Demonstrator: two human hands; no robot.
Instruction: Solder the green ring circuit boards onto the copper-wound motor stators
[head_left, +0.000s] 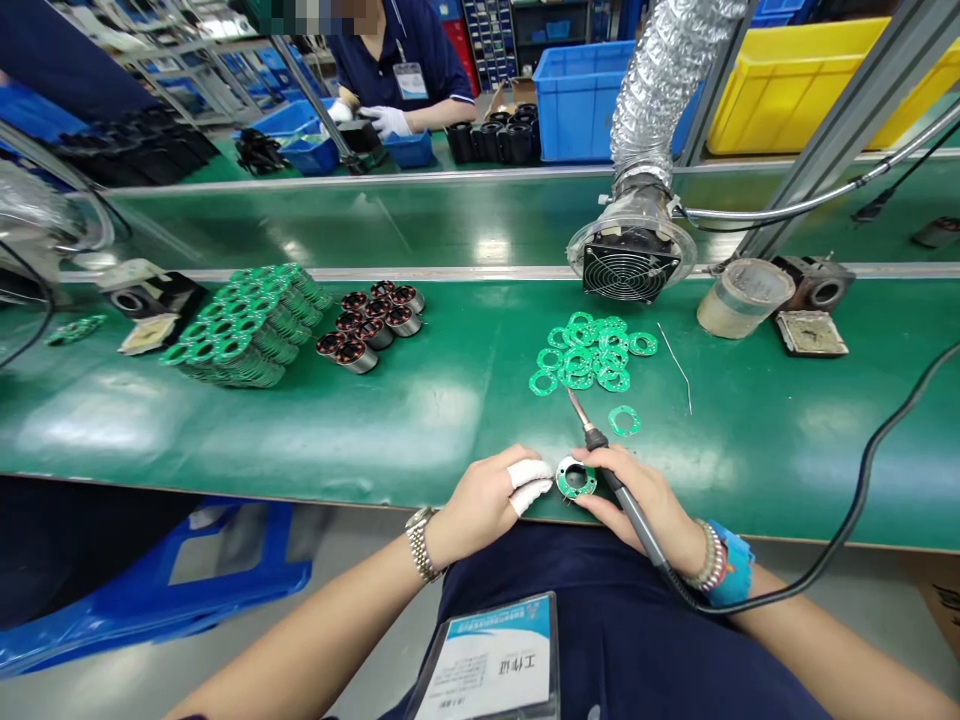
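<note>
At the bench's front edge, a green ring-shaped circuit board (pixel 568 491) sits face up on what looks like a motor stator, mostly hidden beneath it. My right hand (pixel 649 500) grips this piece from the right between thumb and finger. It also holds a soldering iron (pixel 628 508), whose bare tip points up and away to the left. My left hand (pixel 491 500), with white finger cots on two fingers, is closed at the ring's left edge; anything between its fingertips is hidden. A single ring board (pixel 624 420) lies just beyond, before a loose pile of ring boards (pixel 589 355).
Stacked boards (pixel 240 325) and wound stators (pixel 371 325) stand left. A bent solder wire (pixel 677 370) lies right of the pile. A fume extractor fan (pixel 630 270) hangs behind; a tin (pixel 742 298) and iron stand (pixel 814 300) stand right. A gloved co-worker (pixel 405 70) sits opposite.
</note>
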